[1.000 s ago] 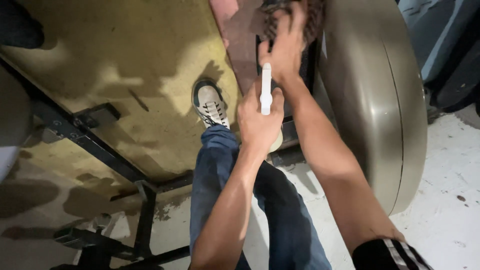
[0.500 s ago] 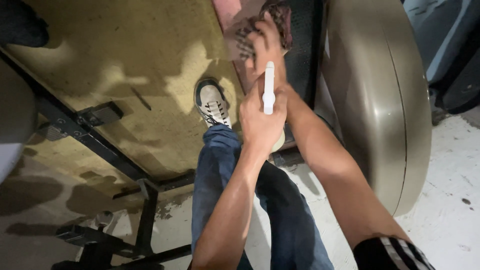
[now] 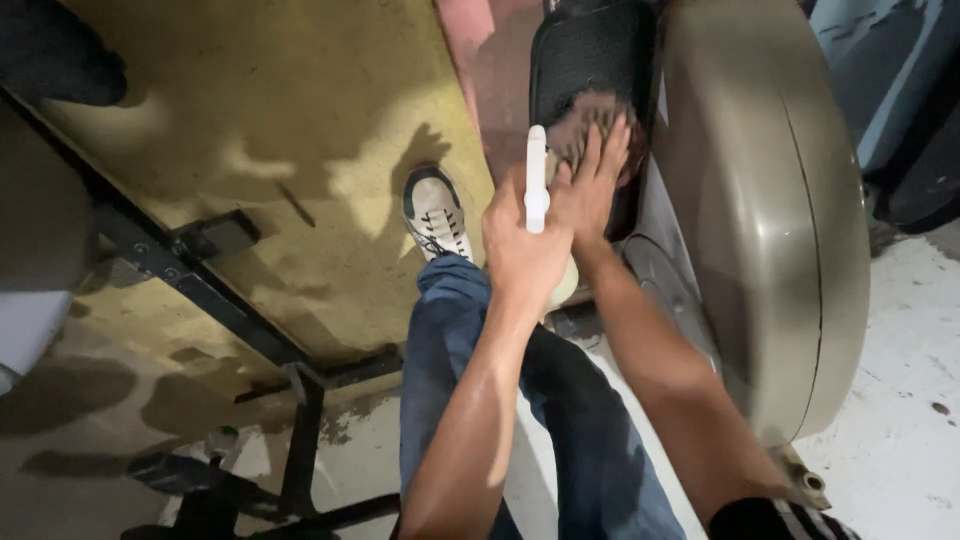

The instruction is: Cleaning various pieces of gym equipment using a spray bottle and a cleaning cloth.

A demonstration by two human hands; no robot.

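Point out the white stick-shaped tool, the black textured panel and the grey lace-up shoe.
white stick-shaped tool (image 3: 537, 180), head view, mid-shaft above the left hand's grip.
black textured panel (image 3: 590, 50), head view, its upper bare area.
grey lace-up shoe (image 3: 433, 212), head view, top by the laces.

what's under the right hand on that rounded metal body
The right hand lies spread on a black textured panel beside the rounded tan shell. The patch directly beneath the palm is covered.
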